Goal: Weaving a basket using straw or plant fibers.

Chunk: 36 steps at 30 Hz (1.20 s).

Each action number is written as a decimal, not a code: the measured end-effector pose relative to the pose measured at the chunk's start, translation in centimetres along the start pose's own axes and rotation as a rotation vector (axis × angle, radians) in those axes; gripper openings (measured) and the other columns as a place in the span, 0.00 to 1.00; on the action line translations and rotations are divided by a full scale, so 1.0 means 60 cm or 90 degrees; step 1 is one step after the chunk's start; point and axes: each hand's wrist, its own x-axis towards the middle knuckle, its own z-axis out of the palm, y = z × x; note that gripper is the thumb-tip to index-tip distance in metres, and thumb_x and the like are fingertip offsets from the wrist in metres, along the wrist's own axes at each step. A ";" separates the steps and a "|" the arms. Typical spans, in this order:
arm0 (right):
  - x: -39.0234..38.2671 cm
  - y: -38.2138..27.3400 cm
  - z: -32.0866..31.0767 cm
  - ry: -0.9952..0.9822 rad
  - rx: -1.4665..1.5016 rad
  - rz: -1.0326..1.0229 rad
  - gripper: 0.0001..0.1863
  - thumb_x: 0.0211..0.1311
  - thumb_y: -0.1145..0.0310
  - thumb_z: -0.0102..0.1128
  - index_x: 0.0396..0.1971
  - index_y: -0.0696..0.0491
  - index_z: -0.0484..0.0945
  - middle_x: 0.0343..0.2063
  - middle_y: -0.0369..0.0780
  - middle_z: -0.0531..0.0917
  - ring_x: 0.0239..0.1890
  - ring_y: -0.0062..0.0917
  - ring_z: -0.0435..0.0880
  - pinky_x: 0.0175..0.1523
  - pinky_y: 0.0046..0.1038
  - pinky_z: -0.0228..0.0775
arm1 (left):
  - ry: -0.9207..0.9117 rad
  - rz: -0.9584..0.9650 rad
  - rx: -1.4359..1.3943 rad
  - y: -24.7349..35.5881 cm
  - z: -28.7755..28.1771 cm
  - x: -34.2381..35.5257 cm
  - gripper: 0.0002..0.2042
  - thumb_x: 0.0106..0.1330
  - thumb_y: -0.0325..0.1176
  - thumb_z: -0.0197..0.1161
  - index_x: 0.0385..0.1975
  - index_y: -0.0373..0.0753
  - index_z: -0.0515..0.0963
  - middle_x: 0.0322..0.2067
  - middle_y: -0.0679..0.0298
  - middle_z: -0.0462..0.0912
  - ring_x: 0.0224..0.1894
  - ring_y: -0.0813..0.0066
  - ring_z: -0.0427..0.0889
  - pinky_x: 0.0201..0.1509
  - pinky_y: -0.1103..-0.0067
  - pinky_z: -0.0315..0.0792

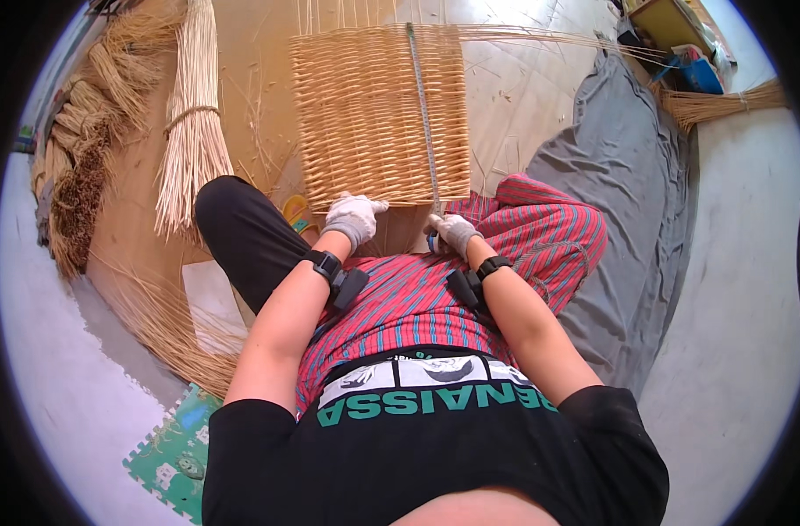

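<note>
A square woven wicker panel (373,114) lies in front of my crossed legs, with bare stakes sticking out past its far edge. A metal tape measure (423,105) runs across it, from the far edge down to the near one. My right hand (454,231), in a white glove, closes around the tape's near end just past the panel's near edge; a small bluish part shows beside the fingers. My left hand (354,218), also gloved, is closed at the panel's near edge, left of the tape, its thumb side toward the right. Its fingertips are partly hidden.
A tied bundle of pale rods (194,131) lies to the left, with more bundles (110,88) beyond it. Loose rods (176,324) spread by my left knee. At right lie a grey cloth (628,175) and another rod bundle (724,103). Long rods (549,37) extend right from the panel's far corner.
</note>
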 end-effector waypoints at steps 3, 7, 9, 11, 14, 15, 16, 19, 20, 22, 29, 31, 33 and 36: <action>-0.002 0.000 -0.002 -0.007 -0.031 -0.023 0.12 0.74 0.66 0.49 0.51 0.51 0.76 0.39 0.49 0.88 0.43 0.41 0.89 0.45 0.39 0.83 | 0.005 -0.006 -0.017 -0.001 0.000 0.003 0.25 0.72 0.30 0.52 0.66 0.67 0.75 0.61 0.58 0.79 0.66 0.53 0.73 0.70 0.64 0.67; -0.002 -0.009 -0.004 -0.004 -0.063 -0.011 0.13 0.74 0.67 0.49 0.53 0.51 0.76 0.36 0.48 0.88 0.39 0.38 0.90 0.42 0.39 0.84 | -0.011 -0.028 -0.024 -0.004 0.006 0.002 0.25 0.73 0.31 0.53 0.66 0.68 0.75 0.61 0.58 0.79 0.67 0.53 0.73 0.71 0.65 0.67; -0.002 -0.010 -0.003 0.008 -0.013 -0.011 0.13 0.74 0.64 0.51 0.52 0.51 0.78 0.33 0.47 0.88 0.37 0.37 0.91 0.40 0.38 0.84 | 0.006 -0.022 -0.019 -0.005 0.009 0.001 0.25 0.73 0.31 0.53 0.66 0.68 0.75 0.62 0.58 0.78 0.67 0.53 0.73 0.71 0.65 0.67; 0.000 -0.008 -0.001 0.013 -0.002 -0.011 0.14 0.73 0.62 0.52 0.50 0.51 0.80 0.32 0.47 0.88 0.36 0.36 0.91 0.39 0.38 0.84 | 0.016 -0.019 0.002 -0.005 0.011 0.001 0.24 0.73 0.31 0.54 0.65 0.68 0.76 0.60 0.57 0.80 0.65 0.52 0.75 0.69 0.64 0.69; -0.001 -0.007 0.001 0.084 0.207 0.058 0.20 0.70 0.53 0.54 0.43 0.54 0.84 0.35 0.47 0.88 0.37 0.38 0.90 0.40 0.39 0.82 | 0.029 0.004 -0.020 -0.005 0.010 0.004 0.26 0.70 0.30 0.54 0.64 0.68 0.77 0.58 0.56 0.82 0.62 0.50 0.78 0.67 0.63 0.71; -0.002 -0.009 0.001 0.149 0.196 -0.002 0.22 0.69 0.50 0.53 0.42 0.55 0.85 0.37 0.48 0.88 0.39 0.40 0.90 0.42 0.39 0.82 | 0.043 0.041 0.069 -0.006 0.010 0.004 0.27 0.66 0.29 0.54 0.63 0.69 0.77 0.56 0.56 0.83 0.59 0.49 0.80 0.66 0.62 0.73; -0.003 -0.013 0.001 0.237 0.091 -0.051 0.23 0.69 0.50 0.53 0.44 0.54 0.85 0.40 0.49 0.87 0.45 0.43 0.87 0.50 0.39 0.79 | 0.020 0.019 0.052 -0.005 0.009 0.005 0.29 0.63 0.29 0.53 0.63 0.70 0.77 0.56 0.56 0.83 0.58 0.47 0.80 0.67 0.62 0.73; -0.014 -0.038 -0.002 0.170 0.233 -0.121 0.20 0.72 0.54 0.50 0.44 0.50 0.87 0.38 0.45 0.89 0.46 0.37 0.87 0.55 0.34 0.77 | -0.006 0.009 0.071 -0.008 0.008 0.006 0.31 0.65 0.28 0.54 0.67 0.71 0.73 0.60 0.61 0.81 0.64 0.53 0.75 0.68 0.65 0.71; -0.018 -0.050 -0.001 0.107 0.346 -0.105 0.18 0.75 0.57 0.51 0.44 0.51 0.88 0.36 0.42 0.89 0.41 0.28 0.88 0.50 0.31 0.78 | -0.005 0.002 0.062 -0.007 0.008 0.006 0.31 0.66 0.28 0.54 0.67 0.71 0.73 0.59 0.61 0.82 0.64 0.53 0.76 0.67 0.65 0.71; -0.029 -0.072 0.000 0.050 0.443 -0.095 0.20 0.77 0.55 0.52 0.46 0.54 0.87 0.36 0.38 0.90 0.35 0.22 0.87 0.39 0.25 0.79 | 0.000 -0.002 0.049 -0.008 0.008 0.004 0.30 0.67 0.28 0.54 0.67 0.70 0.73 0.59 0.60 0.82 0.63 0.53 0.76 0.67 0.64 0.71; -0.045 -0.094 0.009 -0.010 0.427 -0.039 0.22 0.75 0.56 0.48 0.42 0.56 0.87 0.38 0.40 0.90 0.40 0.26 0.87 0.46 0.29 0.79 | -0.005 0.017 0.050 -0.008 0.007 0.000 0.29 0.68 0.27 0.54 0.67 0.70 0.73 0.58 0.59 0.82 0.62 0.53 0.77 0.66 0.65 0.73; -0.037 -0.088 0.015 0.037 0.284 -0.093 0.26 0.75 0.53 0.43 0.42 0.55 0.88 0.40 0.44 0.90 0.46 0.32 0.88 0.55 0.31 0.77 | -0.004 0.025 0.070 -0.008 0.010 0.001 0.29 0.68 0.27 0.53 0.66 0.70 0.74 0.59 0.58 0.81 0.62 0.52 0.78 0.66 0.65 0.73; -0.025 -0.082 0.020 0.054 0.183 -0.158 0.28 0.75 0.50 0.39 0.42 0.53 0.88 0.40 0.47 0.89 0.48 0.38 0.88 0.58 0.34 0.76 | -0.004 -0.037 -0.013 -0.008 0.016 0.002 0.30 0.68 0.26 0.53 0.66 0.70 0.74 0.59 0.56 0.81 0.61 0.50 0.78 0.67 0.64 0.72; -0.007 -0.078 0.028 -0.010 0.270 -0.052 0.23 0.74 0.53 0.46 0.42 0.51 0.89 0.29 0.43 0.88 0.29 0.29 0.87 0.37 0.31 0.80 | 0.004 -0.028 -0.032 -0.012 0.026 0.006 0.28 0.70 0.28 0.52 0.66 0.71 0.73 0.60 0.51 0.79 0.64 0.49 0.75 0.69 0.64 0.70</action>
